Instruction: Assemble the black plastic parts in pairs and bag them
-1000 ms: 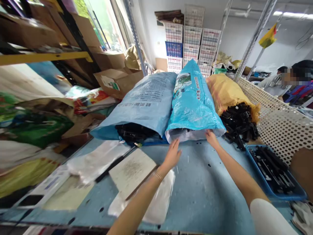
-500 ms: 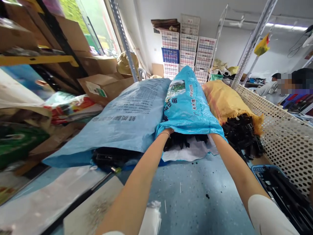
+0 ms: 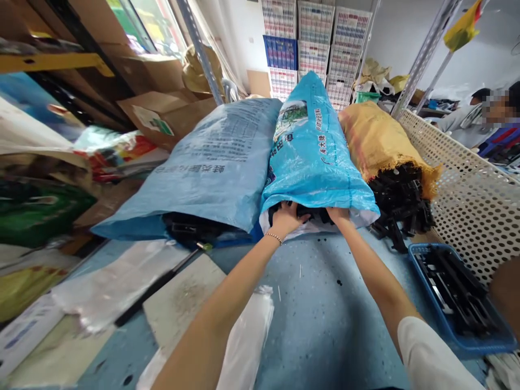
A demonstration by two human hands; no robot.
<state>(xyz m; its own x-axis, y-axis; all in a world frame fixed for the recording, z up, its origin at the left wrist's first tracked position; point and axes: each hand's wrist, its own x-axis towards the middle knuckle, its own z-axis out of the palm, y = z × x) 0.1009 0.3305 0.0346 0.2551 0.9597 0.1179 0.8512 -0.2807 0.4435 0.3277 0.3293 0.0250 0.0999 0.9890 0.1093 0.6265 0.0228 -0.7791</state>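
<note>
Showing, nearest the camera, a pale blue worktable [image 3: 309,325] flecked with black specks, carrying a crumpled white plastic sheet [image 3: 246,341], a scuffed square board [image 3: 182,298] and a black rod [image 3: 156,284] to the left, and a blue plastic tray [image 3: 459,319] of long black parts to the right. Lying across the far edge of the tabletop, three woven sacks side by side and touching: a pale blue sack [image 3: 211,157], a bright blue printed sack [image 3: 312,146] in the middle, and a yellow sack [image 3: 377,141] spilling black parts from its mouth.

Detail of the middle sack: tilted upward, mouth toward the camera, white liner [image 3: 268,219] showing at the lip, and black plastic parts [image 3: 312,212] packed inside. Left hand [image 3: 286,219], braceleted at the wrist, with fingers spread over those parts at the mouth; right hand [image 3: 339,215] with fingers bent down at the lip, close together. Any pinch on the sack: impossible to tell.

Beyond: a perforated white panel [image 3: 467,184] at right, stacked plastic crates [image 3: 312,43] against the far wall, cardboard boxes [image 3: 162,116] on shelving at left, and a seated person [image 3: 463,122] at far right.
</note>
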